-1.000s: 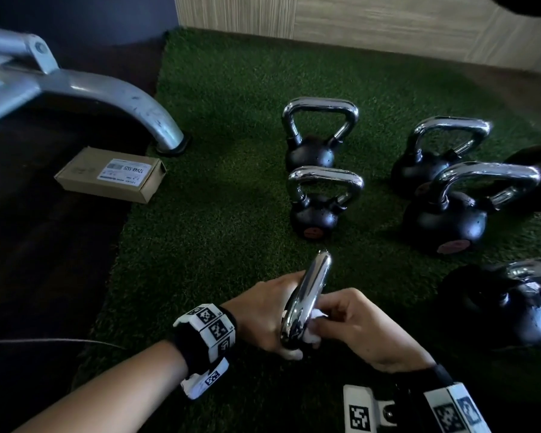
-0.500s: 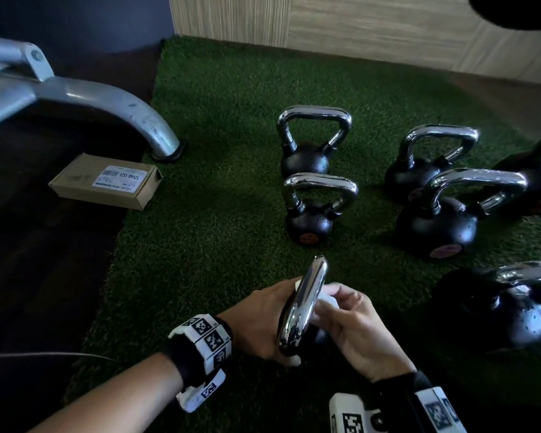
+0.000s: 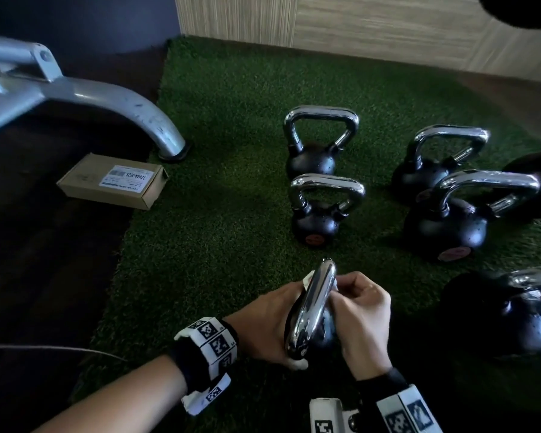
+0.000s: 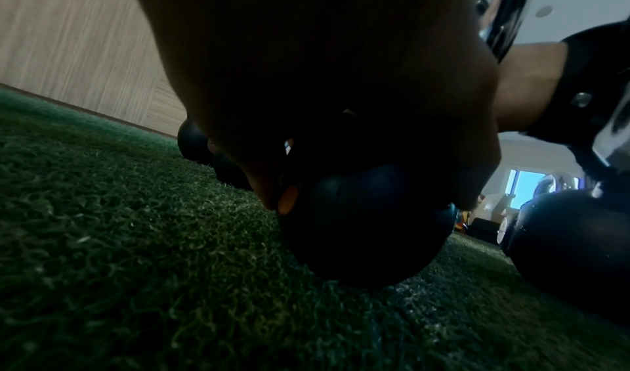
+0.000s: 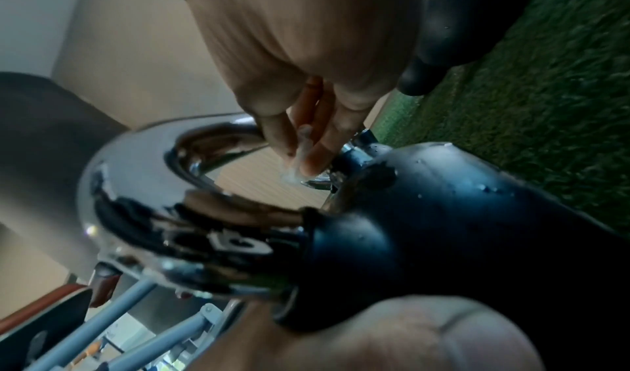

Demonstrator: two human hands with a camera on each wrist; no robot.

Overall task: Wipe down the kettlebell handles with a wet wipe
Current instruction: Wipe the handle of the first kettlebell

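Right hand [image 3: 361,314] apparently pinches wet wipe [image 3: 308,279] against kettlebell handle [image 3: 313,310].

Low over green turf [image 4: 119,242], with the left hand [image 4: 324,61] a dark mass filling the upper middle, fingers [image 4: 269,188] down against a black kettlebell [image 4: 361,231] standing on the grass. Another black kettlebell body [image 4: 573,247] just right; wood-panelled wall [image 4: 78,42] behind. Grip itself too dark to read.

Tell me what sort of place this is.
Probably a gym: several black kettlebells with chrome handles stand on green artificial turf, beside the grey metal leg of an exercise machine.
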